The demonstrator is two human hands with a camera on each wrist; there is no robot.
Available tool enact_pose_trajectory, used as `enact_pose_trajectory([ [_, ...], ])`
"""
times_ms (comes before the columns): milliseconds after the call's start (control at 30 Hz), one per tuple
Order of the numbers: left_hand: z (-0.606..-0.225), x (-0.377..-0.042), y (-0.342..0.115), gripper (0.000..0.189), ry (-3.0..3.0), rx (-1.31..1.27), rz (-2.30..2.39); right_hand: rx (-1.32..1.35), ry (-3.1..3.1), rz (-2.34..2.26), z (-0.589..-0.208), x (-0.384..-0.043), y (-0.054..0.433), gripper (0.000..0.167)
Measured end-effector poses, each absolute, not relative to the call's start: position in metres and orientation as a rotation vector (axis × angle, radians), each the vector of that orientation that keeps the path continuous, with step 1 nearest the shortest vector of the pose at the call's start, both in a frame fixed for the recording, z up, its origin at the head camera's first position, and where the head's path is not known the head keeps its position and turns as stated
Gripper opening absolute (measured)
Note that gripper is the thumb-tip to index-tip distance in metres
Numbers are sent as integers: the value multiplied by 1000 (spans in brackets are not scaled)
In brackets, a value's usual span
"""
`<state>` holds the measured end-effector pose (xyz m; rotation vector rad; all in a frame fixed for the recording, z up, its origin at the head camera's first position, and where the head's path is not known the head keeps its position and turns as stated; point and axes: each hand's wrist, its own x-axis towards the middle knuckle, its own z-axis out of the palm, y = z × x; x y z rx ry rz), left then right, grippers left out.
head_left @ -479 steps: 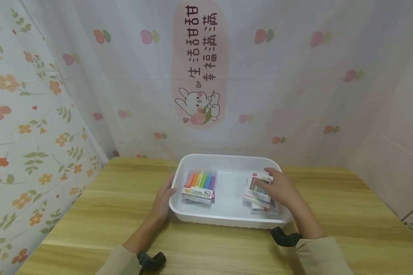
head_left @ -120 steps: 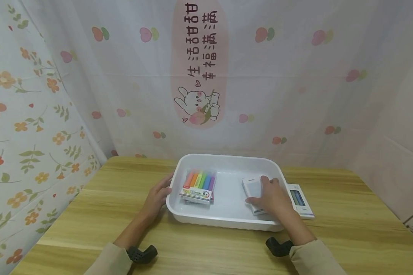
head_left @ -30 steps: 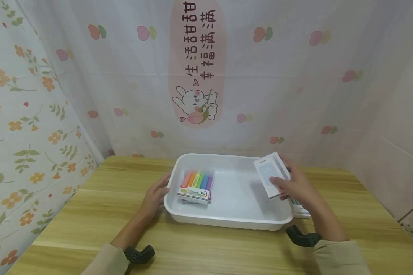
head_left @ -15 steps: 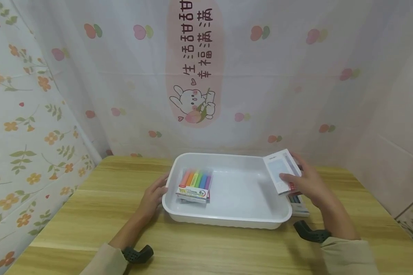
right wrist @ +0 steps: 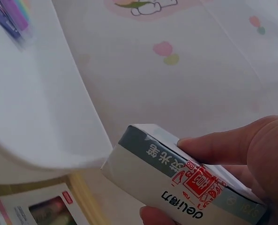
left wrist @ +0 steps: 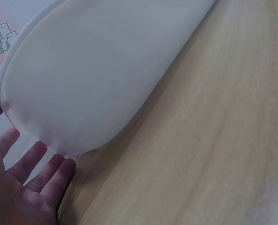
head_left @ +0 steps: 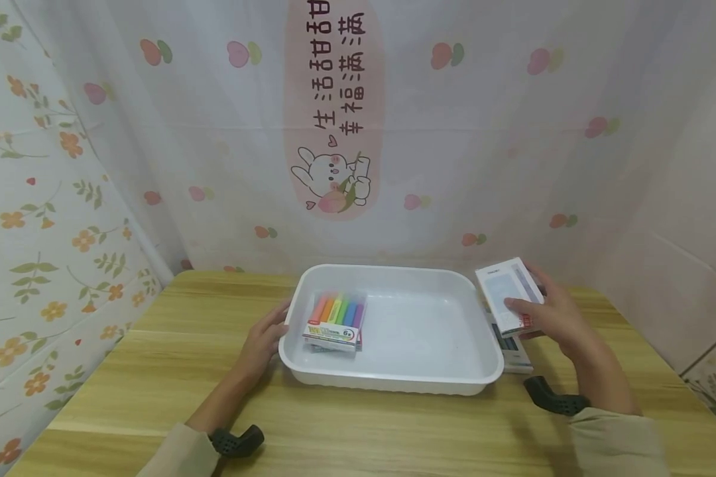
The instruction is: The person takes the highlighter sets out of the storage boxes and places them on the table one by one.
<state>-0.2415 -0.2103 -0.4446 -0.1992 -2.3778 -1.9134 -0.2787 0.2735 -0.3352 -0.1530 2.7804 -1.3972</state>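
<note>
My right hand point(head_left: 563, 321) holds a white box of highlighters point(head_left: 507, 295) between thumb and fingers, above the table just right of the white plastic bin point(head_left: 394, 387). In the right wrist view, a grey band and a red stamp mark the side of the highlighter box point(right wrist: 176, 187). Below it, another white box with a window point(head_left: 516, 358) lies against the bin's right end, partly covered. My left hand point(head_left: 265, 341) rests at the bin's left end. Seen from the left wrist, its fingertips point(left wrist: 67, 165) touch the outer wall, fingers fairly straight, thumb by the rim.
Inside the bin, at its left, a clear pack of rainbow-coloured highlighters point(head_left: 336, 321) lies on top of another pack, mostly hidden. The wooden table point(head_left: 358, 430) reaches back to a printed curtain point(head_left: 429, 165); a floral cloth point(head_left: 54, 265) hangs on the left.
The two boxes at the bin's right have left it: one lies on the table, the other was lifted and carried right over the rim. The left hand has stayed at the bin.
</note>
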Motion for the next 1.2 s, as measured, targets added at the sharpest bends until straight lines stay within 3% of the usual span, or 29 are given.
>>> enact_pose_trajectory([
  [1200, -445, -242, -211, 55, -2381, -192, -1915, 52, 2749, -1221, -369, -288, 332, 93],
])
